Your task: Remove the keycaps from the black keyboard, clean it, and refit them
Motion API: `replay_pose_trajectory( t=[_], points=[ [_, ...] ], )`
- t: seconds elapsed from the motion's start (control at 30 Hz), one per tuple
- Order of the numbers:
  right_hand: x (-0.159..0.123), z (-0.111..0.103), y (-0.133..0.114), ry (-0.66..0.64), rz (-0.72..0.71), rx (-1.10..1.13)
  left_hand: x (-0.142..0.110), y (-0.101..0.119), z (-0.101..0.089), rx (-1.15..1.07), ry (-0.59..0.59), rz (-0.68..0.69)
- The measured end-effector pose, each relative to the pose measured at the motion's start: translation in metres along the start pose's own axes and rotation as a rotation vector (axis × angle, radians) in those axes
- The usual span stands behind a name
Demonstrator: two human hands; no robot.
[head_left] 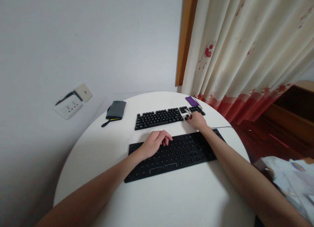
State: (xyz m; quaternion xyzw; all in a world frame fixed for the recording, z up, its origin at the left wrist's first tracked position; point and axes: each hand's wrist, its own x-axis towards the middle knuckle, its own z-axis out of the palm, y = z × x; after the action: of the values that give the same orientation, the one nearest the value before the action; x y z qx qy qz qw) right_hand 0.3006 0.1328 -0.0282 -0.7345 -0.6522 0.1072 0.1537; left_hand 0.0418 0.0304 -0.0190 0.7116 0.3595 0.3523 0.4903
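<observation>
A black keyboard base (183, 153) with its keycaps off lies across the middle of the table, its bare switch posts showing. Behind it, loose black keycaps (159, 117) stand laid out in keyboard order. My left hand (157, 141) rests over the base's far edge, fingers loosely curled, with nothing visible in them. Among the keycaps at the right, my right hand (197, 120) reaches down with its fingers pinched together. What they grip is hidden or too small to name. A small shiny metal piece (187, 111) shows just beyond the fingertips.
The round white table (98, 161) carries a grey pouch (116, 110) at the left and a purple item (191, 101) at the far right. A thin cable (222, 127) runs off the right edge. Wall sockets (70, 106) and a curtain (220, 56) stand behind.
</observation>
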Motion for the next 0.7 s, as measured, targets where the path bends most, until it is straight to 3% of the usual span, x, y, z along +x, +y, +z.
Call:
replay_pose_trajectory(
  t=[0.37,0.57,0.7],
  points=[
    [-0.006,-0.003,-0.001,0.037,-0.012,0.071,0.000,0.000,-0.002,0.043,0.003,-0.001],
    [-0.018,-0.042,-0.003,0.154,-0.094,0.241,0.000,0.003,-0.001,0.059,-0.002,-0.015],
    [-0.055,-0.073,0.005,0.385,-0.246,0.562,0.001,0.005,-0.001,0.051,-0.009,-0.024]
  ],
)
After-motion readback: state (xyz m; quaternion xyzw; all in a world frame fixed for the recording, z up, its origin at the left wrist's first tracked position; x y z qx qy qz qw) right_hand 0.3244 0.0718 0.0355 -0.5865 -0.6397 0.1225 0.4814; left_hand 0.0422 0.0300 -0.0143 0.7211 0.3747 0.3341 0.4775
